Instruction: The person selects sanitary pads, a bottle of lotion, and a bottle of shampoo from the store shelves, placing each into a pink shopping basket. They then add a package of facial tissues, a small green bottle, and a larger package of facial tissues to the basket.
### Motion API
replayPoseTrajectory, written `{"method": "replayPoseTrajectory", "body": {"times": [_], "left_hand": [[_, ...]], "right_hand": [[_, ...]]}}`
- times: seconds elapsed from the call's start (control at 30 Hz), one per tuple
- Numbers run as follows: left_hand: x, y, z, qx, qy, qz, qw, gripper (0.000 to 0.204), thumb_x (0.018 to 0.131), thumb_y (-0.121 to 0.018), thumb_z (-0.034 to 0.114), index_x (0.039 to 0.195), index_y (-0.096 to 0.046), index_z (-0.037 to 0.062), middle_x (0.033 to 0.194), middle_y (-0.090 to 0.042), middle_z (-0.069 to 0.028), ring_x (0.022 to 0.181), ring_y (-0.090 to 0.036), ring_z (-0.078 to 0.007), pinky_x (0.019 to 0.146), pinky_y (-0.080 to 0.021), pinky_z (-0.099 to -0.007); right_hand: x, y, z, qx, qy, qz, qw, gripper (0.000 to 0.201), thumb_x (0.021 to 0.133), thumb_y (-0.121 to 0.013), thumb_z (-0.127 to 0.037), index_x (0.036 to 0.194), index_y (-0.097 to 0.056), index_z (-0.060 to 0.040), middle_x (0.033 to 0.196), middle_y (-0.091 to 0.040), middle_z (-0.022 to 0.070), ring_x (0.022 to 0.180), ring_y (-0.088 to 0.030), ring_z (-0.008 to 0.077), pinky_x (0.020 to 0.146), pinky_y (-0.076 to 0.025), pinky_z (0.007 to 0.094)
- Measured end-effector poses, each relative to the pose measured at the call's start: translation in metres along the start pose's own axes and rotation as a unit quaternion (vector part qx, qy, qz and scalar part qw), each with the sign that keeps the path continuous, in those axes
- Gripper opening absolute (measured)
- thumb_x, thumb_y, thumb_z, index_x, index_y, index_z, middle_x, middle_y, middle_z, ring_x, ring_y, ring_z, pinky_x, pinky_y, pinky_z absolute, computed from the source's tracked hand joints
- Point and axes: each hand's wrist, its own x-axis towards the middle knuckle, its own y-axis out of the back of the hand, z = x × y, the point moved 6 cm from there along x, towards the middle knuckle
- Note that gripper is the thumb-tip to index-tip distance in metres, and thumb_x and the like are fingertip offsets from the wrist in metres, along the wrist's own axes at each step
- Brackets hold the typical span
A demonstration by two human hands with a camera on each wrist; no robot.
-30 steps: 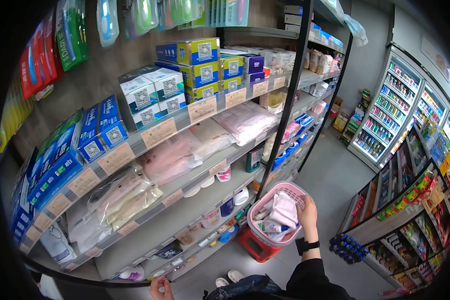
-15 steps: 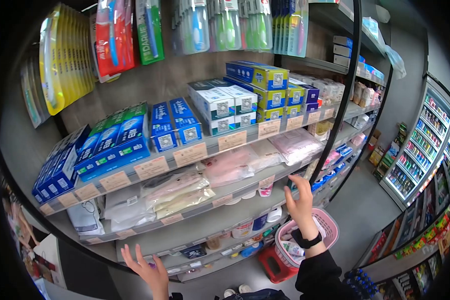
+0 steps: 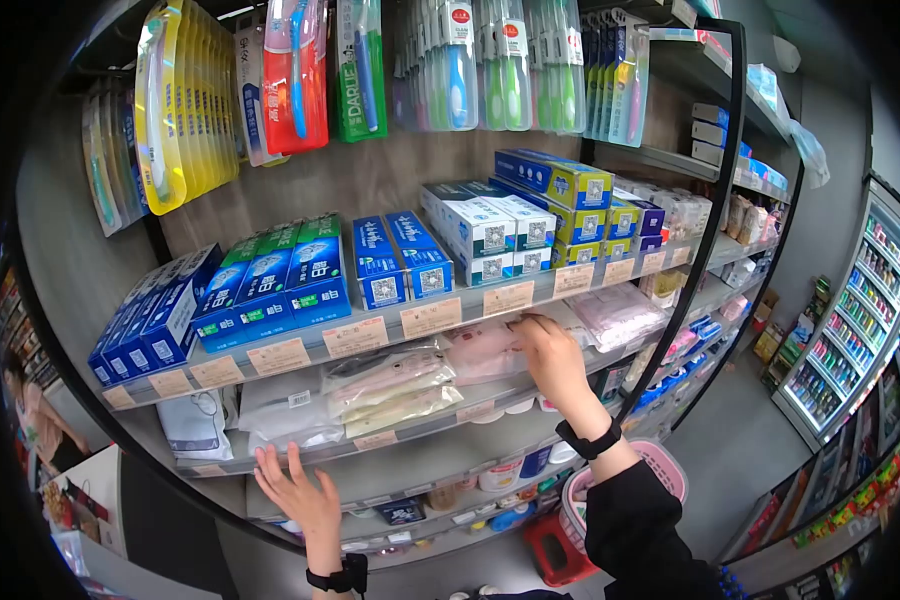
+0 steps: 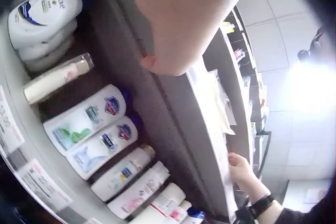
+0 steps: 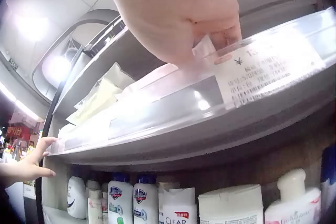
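My right hand [image 3: 558, 365] reaches to the second shelf, its fingers curled at the right end of a pink item in a clear bag [image 3: 478, 350]. In the right wrist view, plastic [image 5: 203, 48] shows between the thumb and fingers of this hand [image 5: 178, 14], behind a price label. My left hand [image 3: 302, 497], fingers spread, is at the front edge of the same shelf, below a white packet [image 3: 288, 412]; it appears at the shelf's end in the right wrist view [image 5: 30, 166]. Yellowish bagged items [image 3: 402, 405] lie between the hands.
Toothpaste boxes [image 3: 270, 285] line the shelf above, under hanging toothbrush packs [image 3: 295, 80]. Bottles [image 4: 102, 148] stand below. A pink basket [image 3: 660, 470] and a red one [image 3: 560, 550] are at lower right. A black post [image 3: 705, 215] divides the shelving; a person [image 3: 45, 420] is far left.
My right hand has left the pink basket and moved up and left to the pink bagged item. The left hand has risen to the shelf edge. The view has swung left.
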Motion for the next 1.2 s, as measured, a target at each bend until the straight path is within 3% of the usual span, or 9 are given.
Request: {"method": "replayPoseTrajectory", "body": {"times": [0.1,0.23,0.37,0.53,0.67,0.77,0.97,1.13,1.2], "left_hand": [[0.002,0.002,0.001,0.003,0.002,0.015,1.0,0.065,0.076,-0.061,0.005,0.137,-0.04,0.0096,0.142,-0.037,-0.0201,0.138,-0.032,-0.0411,0.111,-0.024,-0.0585],[0.001,-0.002,-0.001,0.008,0.002,0.037,0.999,0.062,0.076,-0.061,0.005,0.135,-0.043,0.0092,0.14,-0.04,-0.0202,0.138,-0.032,-0.0405,0.111,-0.025,-0.0576],[0.0,-0.005,0.001,0.012,0.006,0.053,0.998,0.063,0.077,-0.063,0.006,0.137,-0.043,0.0081,0.143,-0.038,-0.0206,0.139,-0.03,-0.0399,0.111,-0.024,-0.0571],[0.002,-0.007,0.005,-0.003,0.01,0.076,0.997,0.062,0.078,-0.063,0.004,0.137,-0.044,0.0061,0.148,-0.031,-0.0198,0.138,-0.031,-0.0415,0.109,-0.027,-0.0541],[0.002,-0.013,0.004,-0.007,0.008,0.091,0.996,0.062,0.078,-0.063,0.005,0.137,-0.044,0.0063,0.147,-0.032,-0.02,0.137,-0.033,-0.0414,0.108,-0.028,-0.0537],[0.001,-0.015,0.002,-0.001,0.005,0.099,0.995,0.062,0.078,-0.062,0.006,0.137,-0.044,0.0067,0.146,-0.032,-0.0203,0.136,-0.034,-0.0414,0.107,-0.029,-0.0533],[-0.001,-0.016,-0.003,0.023,-0.006,0.105,0.994,0.061,0.079,-0.062,0.007,0.138,-0.044,0.0075,0.147,-0.032,-0.0203,0.136,-0.034,-0.0413,0.106,-0.03,-0.0524],[-0.001,-0.017,-0.003,0.0,-0.006,0.103,0.995,0.062,0.079,-0.063,0.008,0.138,-0.044,0.0082,0.147,-0.032,-0.0199,0.137,-0.033,-0.0407,0.106,-0.029,-0.053],[-0.001,-0.016,-0.003,0.005,-0.008,0.102,0.995,0.062,0.079,-0.063,0.008,0.138,-0.044,0.0083,0.147,-0.032,-0.02,0.136,-0.033,-0.0406,0.106,-0.029,-0.0537]], "right_hand": [[-0.015,0.023,-0.002,0.0,-0.065,0.041,0.997,0.022,0.08,-0.063,0.001,0.101,-0.064,-0.0033,0.097,-0.064,0.0173,0.093,-0.062,0.036,0.082,-0.05,0.0398],[-0.062,0.099,-0.007,0.017,-0.075,0.226,0.971,0.023,0.077,-0.06,0.009,0.097,-0.064,-0.0008,0.097,-0.064,0.0174,0.09,-0.064,0.0328,0.081,-0.05,0.0356],[-0.136,0.17,0.014,0.122,-0.184,0.323,0.92,0.01,0.081,-0.058,0.002,0.091,-0.06,0.0002,0.093,-0.063,0.0065,0.087,-0.057,0.0123,0.076,-0.045,0.024],[-0.201,0.213,0.026,0.004,-0.278,0.275,0.92,0.004,0.083,-0.06,0.001,0.086,-0.058,-0.0005,0.077,-0.059,0.0019,0.073,-0.051,0.0092,0.062,-0.04,0.024],[-0.241,0.195,0.047,-0.105,-0.402,0.2,0.887,0.007,0.085,-0.064,-0.003,0.084,-0.057,0.0008,0.067,-0.055,0.0065,0.063,-0.049,0.0106,0.055,-0.039,0.0267],[-0.269,0.174,0.069,-0.186,-0.406,0.143,0.883,0.009,0.085,-0.064,-0.003,0.087,-0.056,0.0015,0.066,-0.053,0.0158,0.057,-0.047,0.0206,0.054,-0.04,0.0323],[-0.314,0.135,0.113,-0.154,-0.465,0.138,0.861,0.017,0.085,-0.067,-0.009,0.086,-0.053,0.0008,0.062,-0.047,0.0118,0.059,-0.041,0.0166,0.056,-0.04,0.0314],[-0.357,0.103,0.155,-0.159,-0.499,0.106,0.845,0.014,0.084,-0.065,-0.009,0.093,-0.062,0.0003,0.076,-0.065,0.0203,0.071,-0.067,0.0313,0.064,-0.049,0.0385],[-0.366,0.096,0.163,-0.193,-0.508,0.077,0.836,0.014,0.084,-0.066,-0.009,0.094,-0.062,0.0001,0.077,-0.066,0.0198,0.072,-0.067,0.0305,0.065,-0.05,0.0378]]}}
